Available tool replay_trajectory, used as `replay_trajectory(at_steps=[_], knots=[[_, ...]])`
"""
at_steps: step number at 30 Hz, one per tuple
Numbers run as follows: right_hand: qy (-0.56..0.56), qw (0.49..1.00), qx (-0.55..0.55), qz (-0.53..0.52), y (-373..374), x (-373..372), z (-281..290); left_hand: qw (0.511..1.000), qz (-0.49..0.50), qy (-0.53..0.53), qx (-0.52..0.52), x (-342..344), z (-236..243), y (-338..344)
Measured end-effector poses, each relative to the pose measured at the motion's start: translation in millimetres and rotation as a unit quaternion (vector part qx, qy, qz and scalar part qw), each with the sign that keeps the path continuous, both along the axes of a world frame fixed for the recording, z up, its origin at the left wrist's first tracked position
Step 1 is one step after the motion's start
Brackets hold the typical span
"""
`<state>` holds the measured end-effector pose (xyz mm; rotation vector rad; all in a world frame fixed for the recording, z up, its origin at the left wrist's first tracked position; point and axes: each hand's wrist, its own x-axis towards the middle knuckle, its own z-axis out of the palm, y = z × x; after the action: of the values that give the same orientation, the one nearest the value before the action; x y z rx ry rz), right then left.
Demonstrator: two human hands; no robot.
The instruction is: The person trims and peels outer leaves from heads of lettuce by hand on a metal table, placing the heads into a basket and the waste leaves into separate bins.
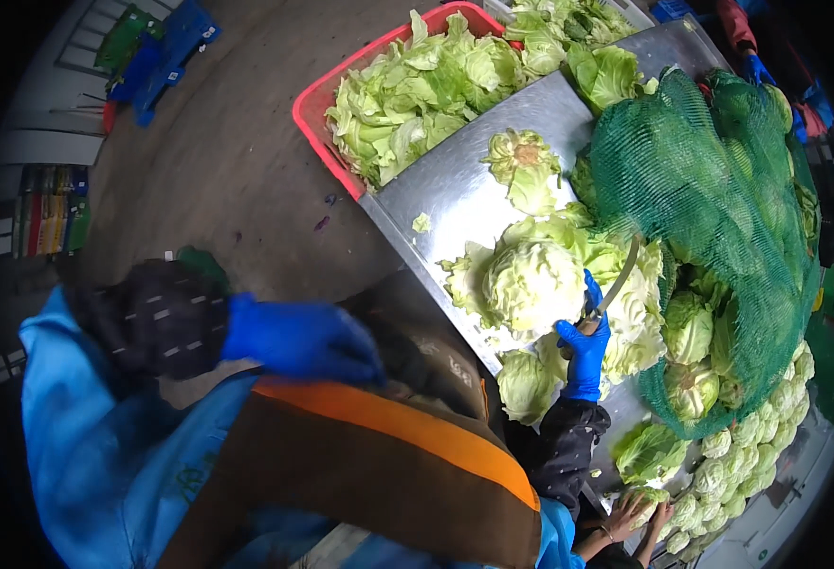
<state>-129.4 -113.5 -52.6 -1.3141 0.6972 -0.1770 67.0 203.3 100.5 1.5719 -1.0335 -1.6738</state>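
My right hand point(585, 353), in a blue glove, is closed round the handle of a curved knife point(623, 275), its blade pointing up and away. It is at the right side of a pale trimmed cabbage head point(531, 284), which lies among loose leaves on the steel table point(426, 190). My left hand point(308, 337), also gloved in blue, hangs off the table over my body at the left; motion blurs its fingers. A loose cabbage piece point(526, 379) lies just below the head, and a leafy cutoff point(521, 161) lies farther up.
A red crate point(317, 128) of leaves stands beyond the table. A green mesh sack point(682, 171) of cabbages fills the right side, beside many stacked cabbages point(758, 446). Another person's hands point(625, 517) hold a cabbage at lower right; a person's gloved hand point(756, 68) shows at top right. Blue crates point(156, 66) stand far left.
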Motion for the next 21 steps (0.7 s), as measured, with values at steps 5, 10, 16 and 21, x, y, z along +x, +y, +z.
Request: replay_trajectory(at_steps=[5,10,16,21], knots=[[-0.015,1.000,-0.022,-0.013,2,4,1,0.965,-0.207,-0.157,-0.028,0,9,-56],[-0.012,0.999,-0.050,-0.013,-9,-4,-2,0.926,-0.005,-0.221,-0.305,63,17,-138],[0.058,0.988,-0.114,-0.086,-28,40,-22,0.927,-0.060,-0.307,-0.207,1,-168,-213],[-0.051,0.927,-0.267,-0.260,-4,15,-31,0.986,0.026,-0.135,-0.098,4,-151,-212]])
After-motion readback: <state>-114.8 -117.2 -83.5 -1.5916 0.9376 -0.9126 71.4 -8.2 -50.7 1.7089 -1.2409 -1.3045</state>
